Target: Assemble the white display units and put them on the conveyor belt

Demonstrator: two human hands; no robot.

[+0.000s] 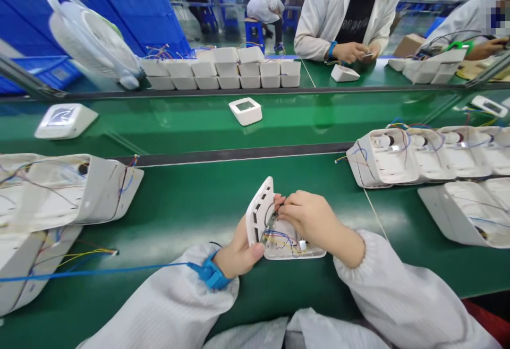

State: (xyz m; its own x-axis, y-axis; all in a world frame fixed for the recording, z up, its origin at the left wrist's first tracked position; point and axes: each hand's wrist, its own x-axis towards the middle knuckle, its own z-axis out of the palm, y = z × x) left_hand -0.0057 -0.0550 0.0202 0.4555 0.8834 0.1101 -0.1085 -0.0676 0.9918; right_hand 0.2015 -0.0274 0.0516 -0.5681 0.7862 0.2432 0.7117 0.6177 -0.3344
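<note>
My left hand (243,250) is closed around a white plastic front panel (260,213), which it holds tilted nearly upright. Below and to the right of the panel lies a white open housing (314,252), with red, blue and yellow wires (283,238) and a small white connector (303,245) inside. Over the housing's far side, my right hand (306,213) has its fingers pinched together by the panel's inner face. What those fingertips grip is hidden. A blue wrist strap (213,273) with a cord sits on my left wrist.
Stacked white housings with loose wires stand at left (99,189) and right (382,163). Beyond a dark rail, finished-looking white devices (246,111) lie on the green belt (179,126). A co-worker (346,14) sits opposite, near a row of white housings (227,70) and a white fan (93,35).
</note>
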